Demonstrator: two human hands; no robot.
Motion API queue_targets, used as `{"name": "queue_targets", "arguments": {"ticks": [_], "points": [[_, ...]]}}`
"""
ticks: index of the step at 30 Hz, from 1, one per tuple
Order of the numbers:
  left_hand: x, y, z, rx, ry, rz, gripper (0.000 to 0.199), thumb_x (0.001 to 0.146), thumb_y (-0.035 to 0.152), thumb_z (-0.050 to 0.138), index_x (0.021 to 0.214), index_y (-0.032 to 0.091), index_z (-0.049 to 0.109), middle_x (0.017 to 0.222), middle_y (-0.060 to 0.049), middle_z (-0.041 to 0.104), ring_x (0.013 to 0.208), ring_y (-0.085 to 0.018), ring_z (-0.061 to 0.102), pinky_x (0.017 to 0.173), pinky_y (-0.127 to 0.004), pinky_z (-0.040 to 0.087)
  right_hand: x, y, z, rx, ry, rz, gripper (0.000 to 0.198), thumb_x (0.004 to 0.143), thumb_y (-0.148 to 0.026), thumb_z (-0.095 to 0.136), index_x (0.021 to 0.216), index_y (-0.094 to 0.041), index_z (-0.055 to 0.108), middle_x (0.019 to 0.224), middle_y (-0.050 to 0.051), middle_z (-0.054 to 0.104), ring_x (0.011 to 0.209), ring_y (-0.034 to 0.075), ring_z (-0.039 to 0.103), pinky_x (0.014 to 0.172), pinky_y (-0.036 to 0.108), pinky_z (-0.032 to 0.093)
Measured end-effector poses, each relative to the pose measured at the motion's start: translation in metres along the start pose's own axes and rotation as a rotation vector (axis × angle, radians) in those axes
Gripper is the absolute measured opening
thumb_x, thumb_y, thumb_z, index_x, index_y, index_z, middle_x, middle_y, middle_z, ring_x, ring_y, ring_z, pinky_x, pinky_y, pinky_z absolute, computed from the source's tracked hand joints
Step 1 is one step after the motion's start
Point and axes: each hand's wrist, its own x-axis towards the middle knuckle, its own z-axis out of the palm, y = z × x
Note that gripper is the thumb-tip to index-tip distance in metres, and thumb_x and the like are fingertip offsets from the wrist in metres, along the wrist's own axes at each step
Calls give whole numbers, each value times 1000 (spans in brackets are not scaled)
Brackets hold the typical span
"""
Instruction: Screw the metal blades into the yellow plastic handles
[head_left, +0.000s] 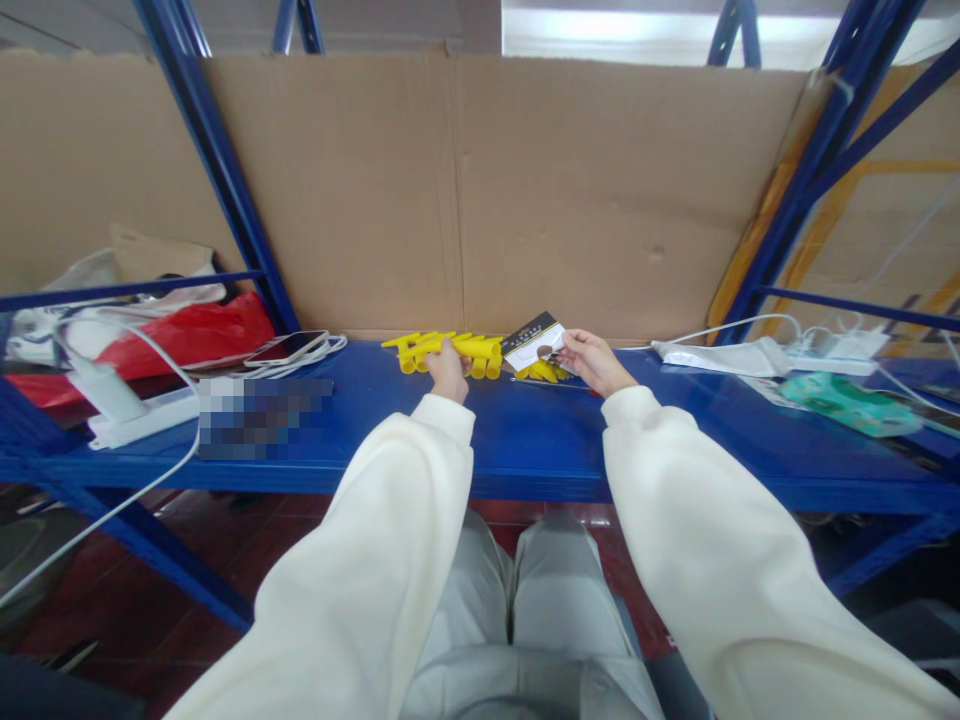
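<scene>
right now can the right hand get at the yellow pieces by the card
Probably: the yellow pieces lie close to the right hand, though its fingers hold the card, which may need setting down.

Cannot read black-and-white card (534,341), print too small. Cannot see yellow tubes (484,356) whole behind left grip (448,371), nor yellow pieces (547,372) whole beneath card. Cannot identify pixelated patch (259,420).

Yellow tubes (426,350): arranged side by side in a row, round ends toward the viewer. Card (534,342): printed, black and white, tilted, right of the tubes. Yellow pieces (551,372): small, clustered, partly hidden by the card.
</scene>
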Motion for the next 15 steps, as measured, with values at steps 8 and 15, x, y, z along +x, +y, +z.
{"name": "queue_targets", "arguments": {"ticks": [8,15], "points": [[-2,4,-1,28,41,-19,5,97,18,46,98,20,50,65,6,55,42,-6,49,44,-16,38,-4,-2,3,39,-78,23,22,76,-20,81,71,-19,59,63,-5,61,61,8,58,66,21,52],[-4,4,0,41,10,-22,8,95,15,48,102,19,51,66,5,57,43,-7,53,43,-17,37,-7,-5,6,70,-57,-23,21,77,-18,79,69,-19,60,63,-5,64,58,7,59,68,21,54]]}}
